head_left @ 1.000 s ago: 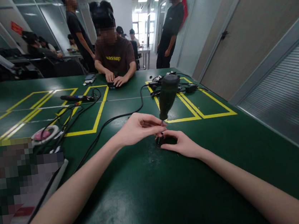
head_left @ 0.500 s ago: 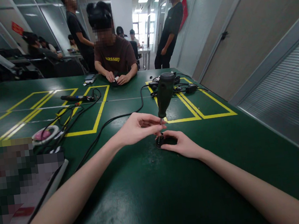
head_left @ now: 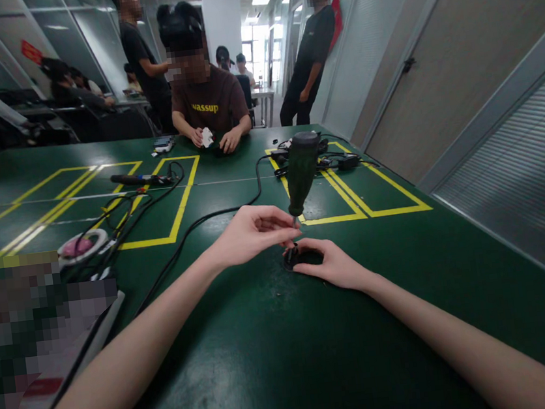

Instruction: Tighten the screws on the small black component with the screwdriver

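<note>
Left hand (head_left: 251, 236): grips the screwdriver (head_left: 302, 171) by its slim metal shaft, pinched between thumb and fingers just below the handle.
Screwdriver: stands nearly upright, handle up and leaning slightly right, above the small black part (head_left: 290, 258); too hidden at the tip to tell about contact.
Right hand (head_left: 341, 263): rests on the table (head_left: 269, 349), grasping the small black part with thumb and forefinger bowed into a loop.
Small black part: sits on the green table at the right fingertips, just below the left hand; too dark for detail.
Black cable (head_left: 219, 211): curves over the table beyond the left hand, down toward the left forearm.
Black adapters and wires (head_left: 349, 160): lie heaped beyond the screwdriver, partly hidden by its handle.
Black tool with a blue band (head_left: 134, 179): lies farther left, near coiled wires.
White ring with a pink middle (head_left: 85, 245): lies left, just beside a blurred patch.
Across the table: seated co-worker (head_left: 209, 100) in a headset (head_left: 180, 28), holding up a white piece (head_left: 207, 138).
</note>
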### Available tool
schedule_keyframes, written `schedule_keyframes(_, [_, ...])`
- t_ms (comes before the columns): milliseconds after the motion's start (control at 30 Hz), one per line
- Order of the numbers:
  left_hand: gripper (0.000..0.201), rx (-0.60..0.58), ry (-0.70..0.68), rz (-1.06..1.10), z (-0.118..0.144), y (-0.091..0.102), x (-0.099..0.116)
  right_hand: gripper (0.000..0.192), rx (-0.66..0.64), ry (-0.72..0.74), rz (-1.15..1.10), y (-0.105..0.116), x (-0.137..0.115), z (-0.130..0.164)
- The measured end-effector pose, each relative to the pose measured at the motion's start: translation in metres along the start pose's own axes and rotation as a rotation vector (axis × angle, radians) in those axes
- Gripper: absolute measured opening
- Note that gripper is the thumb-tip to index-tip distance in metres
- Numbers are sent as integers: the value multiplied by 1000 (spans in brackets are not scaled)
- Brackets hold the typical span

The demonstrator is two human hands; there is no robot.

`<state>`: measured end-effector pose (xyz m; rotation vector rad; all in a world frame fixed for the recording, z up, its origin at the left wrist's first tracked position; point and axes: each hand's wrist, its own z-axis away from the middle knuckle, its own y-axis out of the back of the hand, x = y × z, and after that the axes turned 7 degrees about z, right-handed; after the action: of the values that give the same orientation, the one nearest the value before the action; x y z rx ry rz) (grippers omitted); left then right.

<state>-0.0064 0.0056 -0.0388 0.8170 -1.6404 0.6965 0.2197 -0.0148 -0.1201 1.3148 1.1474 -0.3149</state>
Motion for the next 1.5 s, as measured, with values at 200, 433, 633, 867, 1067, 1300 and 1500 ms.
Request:
schedule_keyframes(200, [26, -3, -4, -5, 1, -1, 1, 21, 4, 5, 1, 0, 2, 0])
schedule_keyframes(433, [31, -10, 26, 52, 0, -2, -3, 22, 8, 0, -6, 0, 1, 1])
schedule_keyframes(633, [30, -14, 31, 78, 0, -3, -2, 21, 2, -1, -15, 1, -1, 0])
schedule_keyframes(867, [22, -42, 3, 24, 2, 0, 6, 22, -5, -2, -14, 0, 0, 0])
schedule_keyframes(1067, [18, -11, -18, 37, 1, -1, 1, 22, 0, -4, -3, 0, 1, 0])
schedule_keyframes(1300, [18, -17, 2, 53, 2, -3, 2, 24, -1, -5, 3, -1, 1, 0])
schedule_keyframes(1500, [20, 12, -13, 63, 0, -5, -1, 22, 3, -1, 9, 0, 1, 0])
